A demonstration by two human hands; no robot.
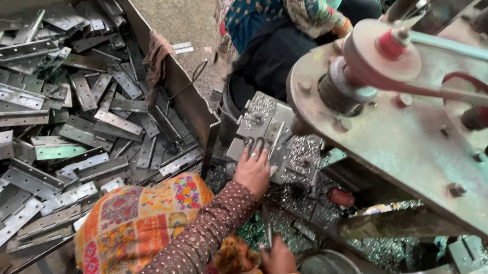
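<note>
Your left hand [254,170] presses flat, fingers together, on the hinge plate [269,135] sitting on the drill jig [260,115] under the spindle. It looks stiff, light and sharp-edged, so grip its long edges. Your right hand [277,259], below the jig, pinches a thin rod [267,224].

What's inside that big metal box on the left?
The big metal bin is heaped with flat grey metal plates, many with small holes, lying every which way. A brownish rag hangs over its rim. The bin's bottom is covered by the pile.
</note>
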